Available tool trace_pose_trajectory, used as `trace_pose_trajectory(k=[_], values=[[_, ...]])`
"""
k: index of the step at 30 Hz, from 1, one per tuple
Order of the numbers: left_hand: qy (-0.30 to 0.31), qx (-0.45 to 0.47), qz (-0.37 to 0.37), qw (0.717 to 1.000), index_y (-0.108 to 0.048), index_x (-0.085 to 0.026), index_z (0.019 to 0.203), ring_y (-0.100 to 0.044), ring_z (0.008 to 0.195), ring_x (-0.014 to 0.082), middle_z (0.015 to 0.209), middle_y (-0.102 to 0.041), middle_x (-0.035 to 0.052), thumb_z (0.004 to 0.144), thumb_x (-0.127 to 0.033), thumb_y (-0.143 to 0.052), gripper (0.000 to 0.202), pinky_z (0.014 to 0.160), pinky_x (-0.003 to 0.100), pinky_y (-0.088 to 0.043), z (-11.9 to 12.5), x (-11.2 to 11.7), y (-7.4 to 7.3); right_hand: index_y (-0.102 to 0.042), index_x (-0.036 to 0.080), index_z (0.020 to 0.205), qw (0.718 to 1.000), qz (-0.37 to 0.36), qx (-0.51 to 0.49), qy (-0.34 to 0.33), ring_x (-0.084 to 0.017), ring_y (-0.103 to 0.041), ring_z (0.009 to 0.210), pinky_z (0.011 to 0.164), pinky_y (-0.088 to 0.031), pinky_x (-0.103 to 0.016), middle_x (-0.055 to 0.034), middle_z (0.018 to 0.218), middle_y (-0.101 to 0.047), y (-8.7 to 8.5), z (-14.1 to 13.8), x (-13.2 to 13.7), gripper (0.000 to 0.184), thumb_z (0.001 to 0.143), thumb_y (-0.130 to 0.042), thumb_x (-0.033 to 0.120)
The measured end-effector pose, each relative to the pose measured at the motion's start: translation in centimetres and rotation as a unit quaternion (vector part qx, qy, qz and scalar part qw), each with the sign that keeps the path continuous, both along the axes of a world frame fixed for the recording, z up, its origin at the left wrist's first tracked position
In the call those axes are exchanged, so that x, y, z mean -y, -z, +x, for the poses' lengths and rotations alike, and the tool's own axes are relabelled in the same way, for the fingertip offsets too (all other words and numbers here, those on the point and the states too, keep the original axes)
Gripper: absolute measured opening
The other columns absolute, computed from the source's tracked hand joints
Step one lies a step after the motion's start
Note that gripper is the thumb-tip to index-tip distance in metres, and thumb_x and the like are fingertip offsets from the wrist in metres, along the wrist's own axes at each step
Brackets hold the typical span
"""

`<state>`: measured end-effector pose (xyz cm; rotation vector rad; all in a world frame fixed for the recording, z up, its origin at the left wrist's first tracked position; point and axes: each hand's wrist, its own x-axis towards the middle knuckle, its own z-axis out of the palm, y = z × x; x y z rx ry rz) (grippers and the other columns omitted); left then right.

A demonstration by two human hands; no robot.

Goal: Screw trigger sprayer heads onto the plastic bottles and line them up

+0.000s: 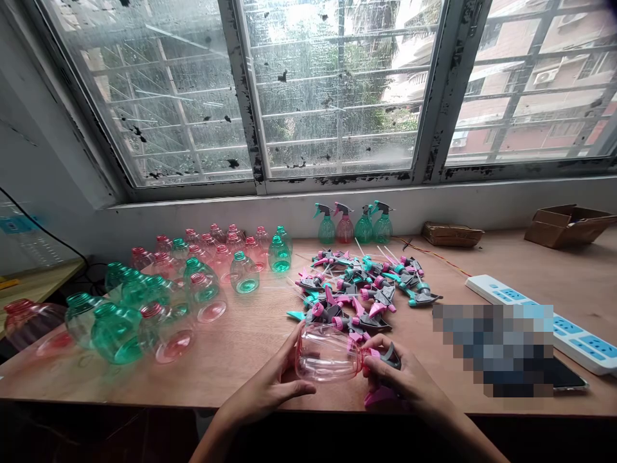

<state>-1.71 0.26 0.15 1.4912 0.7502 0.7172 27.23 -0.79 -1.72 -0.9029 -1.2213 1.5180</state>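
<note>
A clear pink plastic bottle lies on its side at the near edge of the wooden table. My left hand wraps round its base. My right hand is closed on a grey and pink spray trigger head at the bottle's neck. Just beyond my hands lies a pile of loose trigger heads in pink, teal and grey.
Several empty green and pink bottles stand at the left. Several finished spray bottles stand by the wall under the window. A white power strip, a phone, a cardboard box and a flat brown packet lie at the right.
</note>
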Motion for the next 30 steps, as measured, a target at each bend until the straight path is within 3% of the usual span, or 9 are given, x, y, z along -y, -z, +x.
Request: trace_pose_trajectory(k=[4, 7, 15, 23, 30], values=[[0.001, 0.01, 0.028, 1.0, 0.0, -0.044, 0.16, -0.006, 0.16, 0.0294, 0.175, -0.002, -0.0032, 0.089, -0.022, -0.077, 0.107, 0.13, 0.046, -0.013, 0.3, 0.2, -0.5, -0.063, 0.018, 0.094, 1.0, -0.005, 0.002, -0.007, -0.014, -0.065, 0.06, 0.061, -0.051, -0.027, 0.0018, 0.071, -0.072, -0.5, -0.1, 0.1, 0.04, 0.08, -0.082, 0.051], [-0.003, -0.009, 0.025, 1.0, 0.003, -0.043, 0.16, -0.005, 0.16, 0.0301, 0.175, 0.002, -0.003, 0.087, -0.022, -0.078, 0.111, 0.13, 0.048, -0.011, 0.4, 0.4, -0.8, -0.063, 0.018, 0.094, 1.0, -0.006, 0.005, -0.011, -0.014, -0.065, 0.061, 0.061, -0.051, -0.026, 0.0022, 0.071, -0.071, -0.6, 0.0, 0.1, 0.04, 0.081, -0.082, 0.05], [-0.001, -0.028, -0.001, 1.0, 0.0, -0.037, 0.162, -0.014, 0.159, 0.032, 0.174, -0.013, 0.0018, 0.086, -0.026, -0.08, 0.111, 0.13, 0.048, -0.015, 0.2, 0.2, -0.7, -0.063, 0.019, 0.096, 1.0, 0.004, 0.006, -0.002, -0.015, -0.066, 0.061, 0.06, -0.05, -0.026, 0.0018, 0.072, -0.072, 0.1, 0.1, 0.1, 0.037, 0.083, -0.081, 0.048], [-0.001, -0.02, 0.025, 0.999, 0.004, -0.038, 0.161, 0.006, 0.159, 0.0301, 0.174, -0.008, 0.0012, 0.091, -0.031, -0.075, 0.106, 0.13, 0.051, -0.012, 0.4, 0.4, -1.3, -0.064, 0.019, 0.095, 1.0, 0.002, 0.009, -0.003, -0.016, -0.065, 0.061, 0.061, -0.05, -0.028, 0.0012, 0.071, -0.071, -0.3, -0.1, 0.0, 0.038, 0.081, -0.082, 0.049], [-0.002, -0.023, 0.033, 0.999, 0.002, -0.039, 0.161, 0.001, 0.159, 0.0327, 0.175, -0.002, 0.0012, 0.092, -0.033, -0.074, 0.103, 0.13, 0.052, -0.011, 0.3, 0.4, -1.0, -0.065, 0.019, 0.095, 1.0, 0.002, 0.004, -0.001, -0.016, -0.065, 0.061, 0.061, -0.049, -0.027, 0.0017, 0.071, -0.071, -0.5, 0.0, 0.2, 0.036, 0.081, -0.082, 0.048]])
